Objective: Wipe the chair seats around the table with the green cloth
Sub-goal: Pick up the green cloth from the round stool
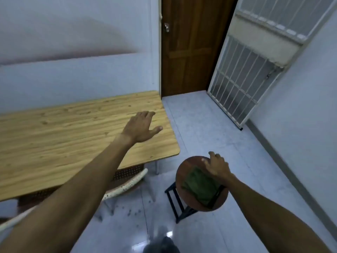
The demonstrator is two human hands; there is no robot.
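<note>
A folded green cloth [200, 187] lies flat on the round brown seat of a black-legged stool [185, 168] standing on the floor right of the table. My right hand [217, 167] is palm down over the cloth's far right edge, fingers spread and reaching to the seat's far rim; its heel seems to rest on the cloth, without a grip. Held above the near right corner of the wooden table [73, 134], my left hand [140, 127] has its fingers apart and holds nothing. A white-rimmed chair with a perforated brown back [127, 183] is tucked under the table's near edge.
The table stands against a pale wall. A brown door [187, 52] and a white barred gate [237, 79] lie beyond it, across glossy tiled floor [209, 125]. A second pale chair rim [11, 221] shows at the lower left. Something dark [160, 245] is at the bottom edge.
</note>
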